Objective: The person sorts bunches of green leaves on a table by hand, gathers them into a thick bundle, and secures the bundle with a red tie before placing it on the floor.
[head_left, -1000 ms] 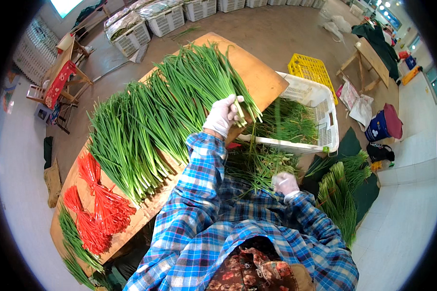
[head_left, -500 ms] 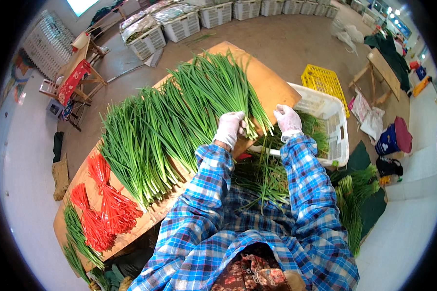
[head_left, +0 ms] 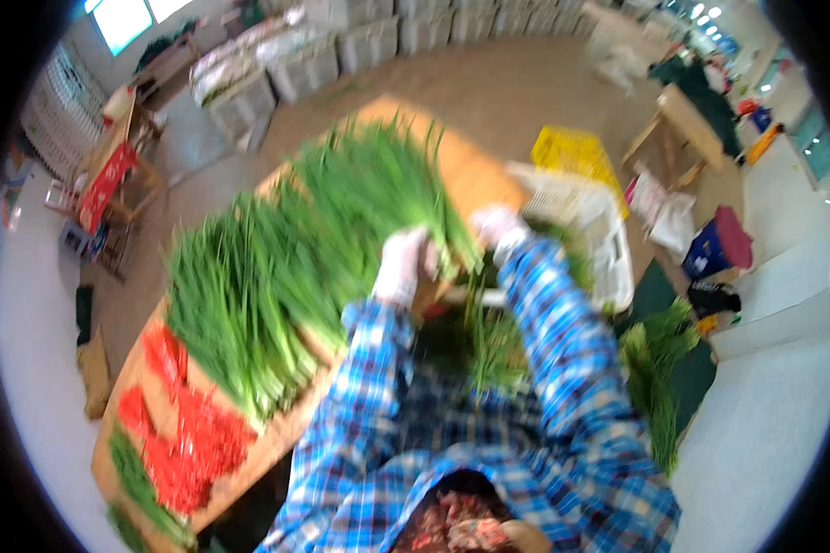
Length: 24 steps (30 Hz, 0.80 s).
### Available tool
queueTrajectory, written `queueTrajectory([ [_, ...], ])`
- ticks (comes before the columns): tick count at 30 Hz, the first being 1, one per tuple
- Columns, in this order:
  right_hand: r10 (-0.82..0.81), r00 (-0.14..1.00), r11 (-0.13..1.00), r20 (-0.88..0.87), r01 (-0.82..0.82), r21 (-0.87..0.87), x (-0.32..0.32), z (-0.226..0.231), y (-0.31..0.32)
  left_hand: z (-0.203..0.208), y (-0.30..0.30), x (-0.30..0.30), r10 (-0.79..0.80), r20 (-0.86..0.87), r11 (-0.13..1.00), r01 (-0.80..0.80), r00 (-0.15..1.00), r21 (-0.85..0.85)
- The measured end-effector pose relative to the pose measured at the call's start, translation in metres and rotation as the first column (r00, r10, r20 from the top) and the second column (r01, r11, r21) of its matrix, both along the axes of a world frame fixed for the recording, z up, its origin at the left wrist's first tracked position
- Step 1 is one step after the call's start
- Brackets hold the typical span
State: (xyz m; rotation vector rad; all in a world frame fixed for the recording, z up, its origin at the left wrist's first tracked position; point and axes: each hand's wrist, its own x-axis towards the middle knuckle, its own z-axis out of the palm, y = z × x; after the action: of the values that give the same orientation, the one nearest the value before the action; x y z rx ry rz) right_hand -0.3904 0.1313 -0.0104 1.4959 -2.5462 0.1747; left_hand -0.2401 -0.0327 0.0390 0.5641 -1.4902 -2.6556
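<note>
A thick row of green chives [head_left: 240,276], pale stem ends toward me, lies across a wooden board [head_left: 383,109]. Both my hands wear white gloves. My left hand [head_left: 404,263] is at the stem ends of the rightmost bunch, its fingers curled closed on chives there. To its right, my right hand [head_left: 500,229] hovers over the board's right edge, fingers bent but smeared by motion; whether it holds anything cannot be made out. Loose green strands [head_left: 496,346] hang in front of my lap, below the right hand.
Red ties [head_left: 203,433] lie in bundles on the board's near left, beside more greens [head_left: 140,475]. A white crate [head_left: 609,267] and a yellow crate [head_left: 572,155] stand at right. Greens [head_left: 653,369] rest on dark cloth at lower right. White crates [head_left: 304,72] line the far side.
The whole view has shifted and blurred. My right hand has come in closer to the left and to the board's edge. My left hand stays by the stem ends of the same bunch.
</note>
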Motion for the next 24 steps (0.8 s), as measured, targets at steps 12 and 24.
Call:
queueTrajectory([
  [12,-0.274,0.405,0.800,0.872,0.600,-0.027,0.039,0.032,-0.045,-0.008,0.006,-0.014,-0.052,0.123,0.992,0.066,0.991,-0.111],
  [24,-0.262,0.465,0.851,0.845,0.525,-0.025,0.055,0.057,-0.054,0.000,0.005,0.025,0.084,-0.042,0.996,-0.083,0.996,0.018],
])
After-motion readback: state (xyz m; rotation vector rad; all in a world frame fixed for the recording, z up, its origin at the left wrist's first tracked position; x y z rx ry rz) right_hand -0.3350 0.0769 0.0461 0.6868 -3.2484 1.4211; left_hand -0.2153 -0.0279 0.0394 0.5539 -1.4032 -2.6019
